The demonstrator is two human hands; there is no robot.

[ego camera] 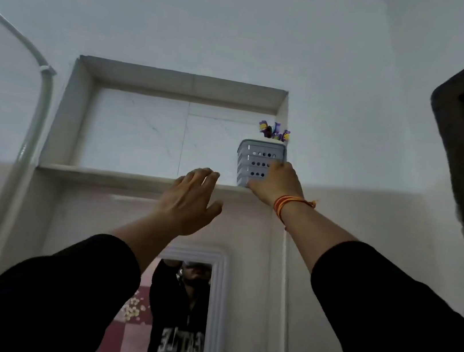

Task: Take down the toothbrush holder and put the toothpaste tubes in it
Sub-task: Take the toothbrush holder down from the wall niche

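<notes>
At the far left a pale pipe (45, 93) runs down the wall beside a recessed wall niche (122, 177), whose ledge sits high above a white-framed mirror (217, 294). The left hand (191, 200) reaches up in front of the ledge's edge, fingers spread and released, gripping nothing; it stands just beside the holder but apart from it.

Further right, the toothbrush holder (258, 155) stands upright at the right end of the niche ledge, close to the niche's side wall. It is a pale plastic basket with rows of round holes, and purple toothbrush heads (275, 131) poke above its rim. The right hand (276, 182), with a red-and-orange thread bracelet (286, 206) at the wrist, is closed around the holder's lower right side, fingers wrapped onto its front and base.

The holder looks light and stiff, a thin moulded plastic that should not flex much. Its smooth walls may be slippery, and the brushes stand loose inside, so tipping it on the way down could spill them. A grip low around the body, kept upright, with the free hand coming under the base, seems the safest hold. No toothpaste tubes are in view.
</notes>
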